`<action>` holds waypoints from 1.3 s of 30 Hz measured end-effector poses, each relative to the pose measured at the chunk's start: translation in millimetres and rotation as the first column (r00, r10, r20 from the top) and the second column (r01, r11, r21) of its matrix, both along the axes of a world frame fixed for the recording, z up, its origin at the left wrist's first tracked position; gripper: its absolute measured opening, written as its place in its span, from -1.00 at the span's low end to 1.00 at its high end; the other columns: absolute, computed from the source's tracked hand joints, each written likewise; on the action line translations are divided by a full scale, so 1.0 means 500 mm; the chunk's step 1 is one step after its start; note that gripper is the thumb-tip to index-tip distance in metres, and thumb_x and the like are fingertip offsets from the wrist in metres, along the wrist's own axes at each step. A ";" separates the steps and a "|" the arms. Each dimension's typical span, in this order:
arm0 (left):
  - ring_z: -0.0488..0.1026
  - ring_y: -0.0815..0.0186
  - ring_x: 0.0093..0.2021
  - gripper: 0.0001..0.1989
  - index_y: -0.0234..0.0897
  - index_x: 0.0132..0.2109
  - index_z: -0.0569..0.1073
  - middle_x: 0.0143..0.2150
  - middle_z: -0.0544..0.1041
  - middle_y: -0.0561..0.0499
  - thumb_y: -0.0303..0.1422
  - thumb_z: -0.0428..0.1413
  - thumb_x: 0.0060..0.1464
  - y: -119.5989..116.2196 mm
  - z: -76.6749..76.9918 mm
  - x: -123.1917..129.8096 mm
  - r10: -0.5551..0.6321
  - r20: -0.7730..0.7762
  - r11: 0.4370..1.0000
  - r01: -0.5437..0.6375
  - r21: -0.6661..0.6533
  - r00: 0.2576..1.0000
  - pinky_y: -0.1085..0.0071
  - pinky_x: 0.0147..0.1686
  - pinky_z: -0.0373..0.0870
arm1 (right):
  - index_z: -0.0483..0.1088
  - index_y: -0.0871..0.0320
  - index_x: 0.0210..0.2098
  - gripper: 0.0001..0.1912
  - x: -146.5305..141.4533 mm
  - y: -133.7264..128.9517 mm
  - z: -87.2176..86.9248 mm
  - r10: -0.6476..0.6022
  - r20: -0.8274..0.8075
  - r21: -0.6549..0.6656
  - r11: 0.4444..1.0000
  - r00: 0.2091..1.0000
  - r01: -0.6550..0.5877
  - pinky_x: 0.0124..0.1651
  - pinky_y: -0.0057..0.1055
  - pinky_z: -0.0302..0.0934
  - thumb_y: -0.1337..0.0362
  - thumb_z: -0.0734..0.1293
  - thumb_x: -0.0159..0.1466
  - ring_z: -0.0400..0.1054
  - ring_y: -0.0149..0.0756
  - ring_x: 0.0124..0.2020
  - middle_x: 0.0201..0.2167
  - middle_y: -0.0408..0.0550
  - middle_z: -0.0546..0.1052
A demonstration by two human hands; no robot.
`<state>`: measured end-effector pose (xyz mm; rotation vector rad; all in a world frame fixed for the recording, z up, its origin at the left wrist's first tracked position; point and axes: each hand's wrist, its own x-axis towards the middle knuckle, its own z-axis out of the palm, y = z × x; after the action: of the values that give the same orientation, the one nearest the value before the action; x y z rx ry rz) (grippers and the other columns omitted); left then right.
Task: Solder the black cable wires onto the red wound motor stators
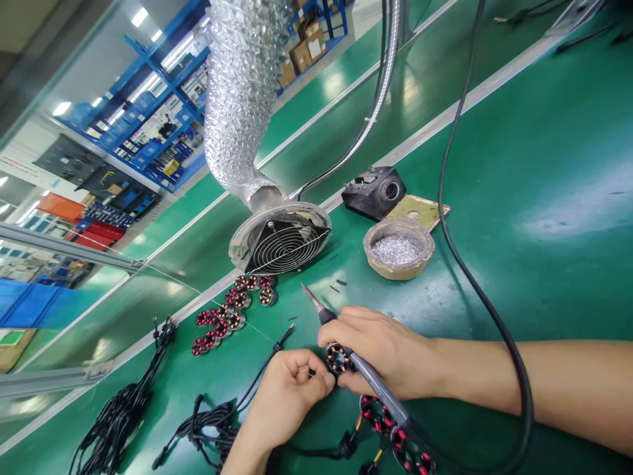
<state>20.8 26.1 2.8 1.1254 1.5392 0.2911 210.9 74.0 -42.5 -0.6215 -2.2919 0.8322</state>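
My right hand (pixel 388 346) is closed around a soldering iron (pixel 378 386), whose bare tip points up and left. The same hand's fingers also steady a small wound motor stator (pixel 338 358) with copper coils. My left hand (pixel 297 386) is closed in a pinch at the stator's left edge. Whatever lies between its fingertips is hidden or too small to make out. Close below my right hand lie larger stators with red windings (pixel 378 415) and attached cables. A black cable (pixel 262 373) with a bared end runs just behind my left hand.
A round fume extractor (pixel 281 241) on a foil duct (pixel 237 99) stands ahead. Several small stators (pixel 222 316) sit left of it. Right of it are a bowl of solder bits (pixel 398 249) and a black iron stand (pixel 373 191). Cable bundles (pixel 123 409) lie left; the iron's cord (pixel 448 198) loops right.
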 end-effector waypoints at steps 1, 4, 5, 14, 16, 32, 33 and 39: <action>-0.12 0.49 -0.64 -0.63 -0.26 -0.52 0.34 -0.69 0.05 0.26 -0.05 0.21 -0.13 0.000 0.002 -0.002 0.006 -0.001 1.000 -0.006 0.003 1.000 0.46 -0.60 -0.21 | 0.25 0.13 -0.16 -0.56 0.001 0.000 0.001 0.002 0.008 -0.001 1.000 1.000 -0.002 -0.30 -0.43 0.15 0.45 0.46 0.02 0.26 -0.28 -0.35 -0.38 -0.16 0.40; -0.13 0.48 -0.62 -0.63 -0.26 -0.52 0.35 -0.68 0.01 0.26 -0.06 0.21 -0.10 0.001 0.002 -0.006 0.042 -0.018 0.996 -0.041 0.074 0.999 0.45 -0.59 -0.20 | 0.26 0.14 -0.16 -0.53 0.002 -0.001 0.003 0.008 0.023 0.021 1.000 1.000 -0.008 -0.30 -0.42 0.15 0.42 0.50 0.01 0.24 -0.28 -0.35 -0.37 -0.15 0.40; -0.13 0.48 -0.62 -0.63 -0.26 -0.51 0.35 -0.68 0.00 0.26 -0.06 0.21 -0.09 0.001 0.001 -0.006 0.056 -0.026 0.993 -0.053 0.104 0.998 0.45 -0.59 -0.20 | 0.26 0.14 -0.15 -0.52 0.002 0.000 0.003 0.010 0.023 0.031 0.999 1.000 -0.011 -0.30 -0.41 0.15 0.41 0.51 0.00 0.24 -0.28 -0.35 -0.36 -0.14 0.41; -0.15 0.51 -0.65 -0.66 -0.27 -0.53 0.37 -0.72 0.02 0.27 -0.11 0.26 -0.17 -0.005 -0.006 -0.003 0.097 0.012 0.995 -0.097 0.025 0.995 0.47 -0.61 -0.23 | 0.27 0.14 -0.17 -0.46 0.000 -0.001 0.000 -0.024 0.019 0.065 0.998 1.000 0.022 -0.33 -0.42 0.13 0.38 0.58 -0.04 0.22 -0.29 -0.37 -0.39 -0.16 0.38; -0.12 0.51 -0.64 -0.63 -0.30 -0.53 0.40 -0.71 0.07 0.25 -0.09 0.29 -0.19 -0.003 -0.004 -0.005 0.095 0.072 0.996 -0.095 -0.003 0.993 0.48 -0.61 -0.21 | 0.27 0.14 -0.18 -0.46 0.000 -0.001 0.001 -0.034 0.015 0.066 0.997 0.999 0.033 -0.35 -0.43 0.11 0.38 0.59 -0.04 0.21 -0.29 -0.37 -0.40 -0.17 0.37; -0.09 0.45 -0.60 -0.39 -0.31 -0.50 0.43 -0.67 -0.01 0.23 0.22 0.08 -0.01 0.036 -0.006 -0.031 0.040 0.057 0.994 -0.045 0.104 0.998 0.46 -0.59 -0.19 | 0.33 0.14 -0.14 -0.48 0.000 0.001 0.001 0.014 0.026 0.006 1.000 1.000 -0.014 -0.27 -0.39 0.12 0.38 0.58 -0.02 0.23 -0.27 -0.34 -0.36 -0.16 0.41; -0.08 0.45 -0.60 -0.39 -0.31 -0.51 0.42 -0.68 -0.01 0.23 0.22 0.08 -0.01 0.036 -0.007 -0.028 0.014 0.060 0.996 -0.020 0.091 0.998 0.46 -0.59 -0.19 | 0.33 0.14 -0.15 -0.49 -0.001 0.001 0.002 0.017 0.028 0.002 1.000 0.999 -0.017 -0.27 -0.39 0.12 0.39 0.58 -0.02 0.24 -0.27 -0.33 -0.35 -0.16 0.42; -0.03 0.46 -0.57 -0.49 -0.29 -0.51 0.36 -0.63 0.14 0.19 0.10 0.24 -0.11 0.028 -0.003 -0.017 0.001 0.187 0.998 -0.014 0.065 0.982 0.47 -0.54 -0.11 | 0.32 0.14 -0.16 -0.51 -0.003 0.003 0.000 0.022 0.043 -0.012 1.000 0.999 -0.022 -0.28 -0.40 0.11 0.39 0.57 -0.02 0.25 -0.26 -0.33 -0.35 -0.15 0.43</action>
<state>12.3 40.2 1.4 1.1109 1.3767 0.4427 209.3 75.3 -42.6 -0.6260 -2.3384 0.8509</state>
